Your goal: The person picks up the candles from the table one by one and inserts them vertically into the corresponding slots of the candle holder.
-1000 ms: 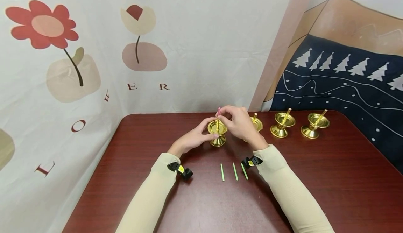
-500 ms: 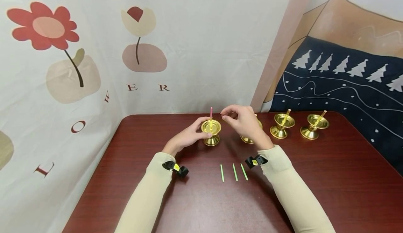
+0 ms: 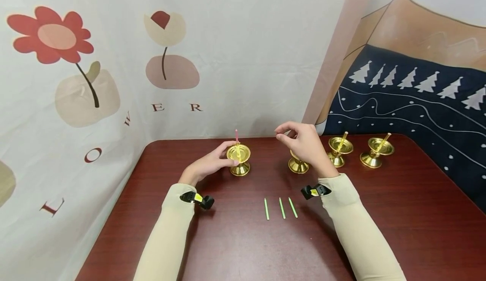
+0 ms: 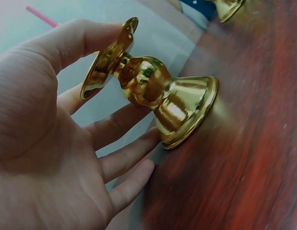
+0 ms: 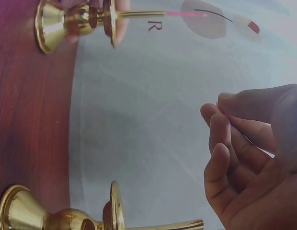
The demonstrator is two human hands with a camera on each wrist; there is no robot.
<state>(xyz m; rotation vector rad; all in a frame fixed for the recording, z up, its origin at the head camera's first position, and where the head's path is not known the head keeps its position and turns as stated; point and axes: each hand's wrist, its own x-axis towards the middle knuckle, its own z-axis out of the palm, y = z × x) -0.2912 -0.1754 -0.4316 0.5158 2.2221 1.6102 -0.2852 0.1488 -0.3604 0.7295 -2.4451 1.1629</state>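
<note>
My left hand (image 3: 206, 167) grips the dish of a gold candle holder (image 3: 240, 169) between thumb and fingers; in the left wrist view its flared base (image 4: 184, 115) is close to the tabletop. A thin pink candle (image 3: 237, 136) stands upright in the holder's centre tube (image 5: 139, 14). Off to the right, my right hand (image 3: 303, 142) hovers with fingers loosely bent, thumb near the index fingertip, and nothing visible in it. Partly behind it is a second gold candle holder (image 3: 298, 166), whose tube (image 5: 172, 225) shows no candle in the right wrist view.
Two more gold candle holders, one near the right hand (image 3: 340, 146) and one farther right (image 3: 373, 153), stand with bare tubes. Three green candles (image 3: 282, 208) lie on the dark red table (image 3: 243, 251) in front. A printed cloth (image 3: 243, 53) hangs behind the table.
The right hand has let go of the pink candle and drawn off to the right. The left hand has shifted the candle holder leftward, away from the others.
</note>
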